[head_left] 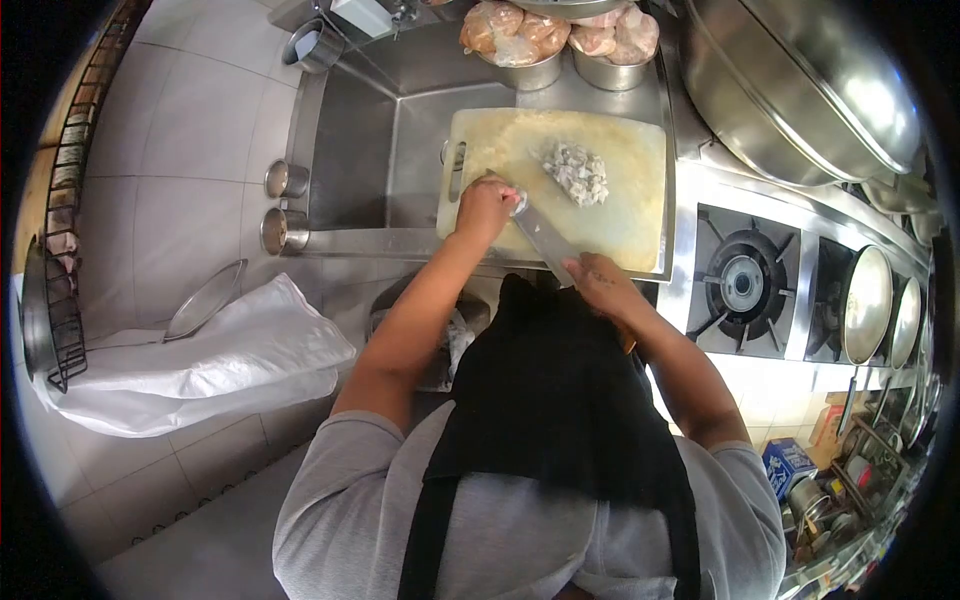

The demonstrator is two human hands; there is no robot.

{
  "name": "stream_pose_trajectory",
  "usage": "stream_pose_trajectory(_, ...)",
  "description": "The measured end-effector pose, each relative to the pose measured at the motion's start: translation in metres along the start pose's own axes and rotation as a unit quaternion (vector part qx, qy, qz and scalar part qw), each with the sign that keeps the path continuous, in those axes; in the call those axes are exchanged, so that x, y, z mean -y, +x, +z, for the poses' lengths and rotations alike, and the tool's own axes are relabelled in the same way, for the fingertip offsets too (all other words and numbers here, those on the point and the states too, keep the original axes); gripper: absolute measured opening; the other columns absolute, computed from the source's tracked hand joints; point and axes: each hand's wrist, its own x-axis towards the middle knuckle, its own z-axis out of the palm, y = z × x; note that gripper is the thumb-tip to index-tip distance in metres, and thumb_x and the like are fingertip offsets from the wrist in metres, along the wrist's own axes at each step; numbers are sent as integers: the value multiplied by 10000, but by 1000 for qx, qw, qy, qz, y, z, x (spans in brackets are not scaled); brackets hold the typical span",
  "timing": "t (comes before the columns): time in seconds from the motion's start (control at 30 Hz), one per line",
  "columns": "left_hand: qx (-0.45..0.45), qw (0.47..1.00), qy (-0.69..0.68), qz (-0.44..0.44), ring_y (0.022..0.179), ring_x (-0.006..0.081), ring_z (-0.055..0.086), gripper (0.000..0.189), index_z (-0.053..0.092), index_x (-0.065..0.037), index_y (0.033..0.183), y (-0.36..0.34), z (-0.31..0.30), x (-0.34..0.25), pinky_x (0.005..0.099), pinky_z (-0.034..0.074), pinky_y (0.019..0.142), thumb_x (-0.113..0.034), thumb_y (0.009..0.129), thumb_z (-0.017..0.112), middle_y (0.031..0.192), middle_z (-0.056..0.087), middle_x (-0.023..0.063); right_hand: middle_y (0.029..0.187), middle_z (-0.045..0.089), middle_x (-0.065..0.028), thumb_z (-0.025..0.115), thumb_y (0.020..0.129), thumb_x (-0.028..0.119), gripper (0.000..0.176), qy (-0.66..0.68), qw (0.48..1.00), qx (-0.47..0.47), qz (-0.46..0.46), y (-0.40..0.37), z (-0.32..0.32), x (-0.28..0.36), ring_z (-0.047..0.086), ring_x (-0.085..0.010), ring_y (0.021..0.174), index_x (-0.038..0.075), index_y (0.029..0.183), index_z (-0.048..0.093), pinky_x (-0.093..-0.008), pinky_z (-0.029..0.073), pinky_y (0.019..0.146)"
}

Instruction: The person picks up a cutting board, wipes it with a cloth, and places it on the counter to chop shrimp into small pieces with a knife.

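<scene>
A knife with a broad blade slants across the near edge of the yellowed cutting board. My right hand is closed around its handle end. My left hand is closed at the blade's far end, with a small pale bit showing at the fingertips. Whether those fingers grip that bit or the blade itself is hard to make out. Right of the left hand, a small heap of chopped greyish-white pieces lies on the board.
The board lies over a steel sink. Behind it, metal pots hold bagged raw meat. A gas burner and a large steel pot stand to the right. Small metal cups and a white sack are at left.
</scene>
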Motion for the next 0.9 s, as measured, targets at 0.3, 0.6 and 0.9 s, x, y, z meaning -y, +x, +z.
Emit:
stream_pose_trajectory(0.3,-25,1000,4,-15,830,300,683,147,754,2,879,7,-1,3,373,540,771,-115,796,785,937,707,137,1018,662,-309,448,1020,499,572,-72,997,-3,-41,-29,-19,-31,631,-454,1037,-28,1083,663,-515,475,893)
stream_pose_trajectory(0.6,66,993,-89,37,987,279,639,312,688,-55,1119,2,-26,13,379,506,876,-83,812,741,1045,639,95,844,679,-251,466,1029,429,458,-196,978,-68,6,-93,-85,-20,657,-466,850,23,1039,680,-525,511,755)
stream_pose_trajectory(0.9,41,997,-25,58,1032,308,602,502,628,-77,1136,9,-5,3,392,485,906,-253,725,857,1051,622,89,785,691,-228,440,1043,368,364,-325,926,-184,46,-54,-42,-5,688,-428,761,64,965,624,-515,541,711)
